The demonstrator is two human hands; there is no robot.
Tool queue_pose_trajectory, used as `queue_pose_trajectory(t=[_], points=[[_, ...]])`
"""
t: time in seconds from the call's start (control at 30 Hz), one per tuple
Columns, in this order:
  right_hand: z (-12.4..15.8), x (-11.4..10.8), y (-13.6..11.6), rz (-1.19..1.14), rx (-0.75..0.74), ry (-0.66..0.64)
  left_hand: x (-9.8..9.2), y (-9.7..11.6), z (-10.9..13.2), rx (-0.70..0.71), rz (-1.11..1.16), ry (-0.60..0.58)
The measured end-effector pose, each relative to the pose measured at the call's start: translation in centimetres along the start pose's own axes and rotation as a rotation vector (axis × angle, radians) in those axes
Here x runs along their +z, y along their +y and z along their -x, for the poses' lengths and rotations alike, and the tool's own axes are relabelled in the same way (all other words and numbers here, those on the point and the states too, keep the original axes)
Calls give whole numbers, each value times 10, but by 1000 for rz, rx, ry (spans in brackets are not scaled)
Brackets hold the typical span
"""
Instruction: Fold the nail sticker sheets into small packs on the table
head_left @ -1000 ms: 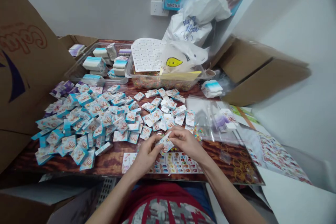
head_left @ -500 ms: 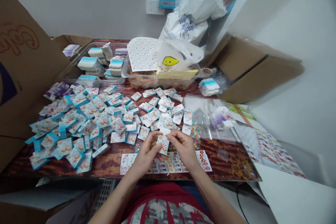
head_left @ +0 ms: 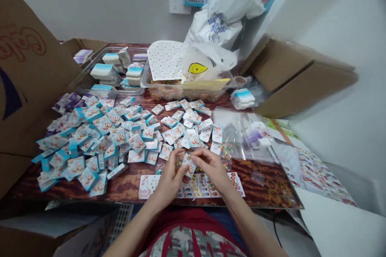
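Between my two hands is a small white-and-blue cardboard box (head_left: 189, 165) with a hand picture on its front. My left hand (head_left: 171, 176) grips it from the left, thumb across the front. The fingers of my right hand (head_left: 212, 168) are closed at its upper right corner. Its white top flap no longer stands up. Beneath my hands lie printed sticker sheets (head_left: 147, 186) at the table's front edge. Several similar boxes with white flaps showing (head_left: 191, 134) lie just beyond. Small colourful beads (head_left: 226, 153) are beside my right hand.
A large heap of small boxes (head_left: 102, 136) covers the table's left side. Behind stand a clear tub (head_left: 157, 92) of colourful bits and a tray (head_left: 81, 80) with bundled flat cartons. Rubber bands (head_left: 277, 192) lie at front right; cardboard boxes (head_left: 301, 76) flank both sides.
The small box's white top flap was standing up and is now folded down. The box has tilted slightly, and my right fingers have stayed at its top.
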State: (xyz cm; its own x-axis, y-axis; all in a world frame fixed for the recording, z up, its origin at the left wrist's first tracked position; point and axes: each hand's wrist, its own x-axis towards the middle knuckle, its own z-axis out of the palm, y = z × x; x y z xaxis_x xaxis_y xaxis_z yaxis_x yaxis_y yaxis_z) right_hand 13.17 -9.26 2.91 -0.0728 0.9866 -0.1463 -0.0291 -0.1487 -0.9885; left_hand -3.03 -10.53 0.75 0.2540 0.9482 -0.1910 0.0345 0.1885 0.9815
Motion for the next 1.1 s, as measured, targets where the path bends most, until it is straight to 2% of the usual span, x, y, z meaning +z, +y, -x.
queue_pose_trajectory(t=[0.13,0.23,0.37,0.47,0.57,0.73,0.9,0.97,1.0,1.1], points=[[-4,-1,2,-202,145,55,0,6,2,11,-33,-49],[-7,1,3,-288,183,92,-2,10,2,32,-49,-77],[-6,9,8,-299,128,183,-5,9,1,68,-80,-79],[-2,15,11,-131,-2,235,-8,6,1,82,-85,-48],[3,16,10,27,-138,179,-12,6,1,102,-110,-32],[7,13,9,142,-225,103,-15,7,1,47,-119,-118],[3,9,13,261,-297,-22,-17,2,0,-11,-83,-127],[3,6,14,259,-285,-40,-28,6,-4,31,-150,-52],[4,3,15,273,-272,-29,-37,10,-6,84,-207,25],[14,-6,19,431,-208,-18,-78,34,-14,281,-454,374]])
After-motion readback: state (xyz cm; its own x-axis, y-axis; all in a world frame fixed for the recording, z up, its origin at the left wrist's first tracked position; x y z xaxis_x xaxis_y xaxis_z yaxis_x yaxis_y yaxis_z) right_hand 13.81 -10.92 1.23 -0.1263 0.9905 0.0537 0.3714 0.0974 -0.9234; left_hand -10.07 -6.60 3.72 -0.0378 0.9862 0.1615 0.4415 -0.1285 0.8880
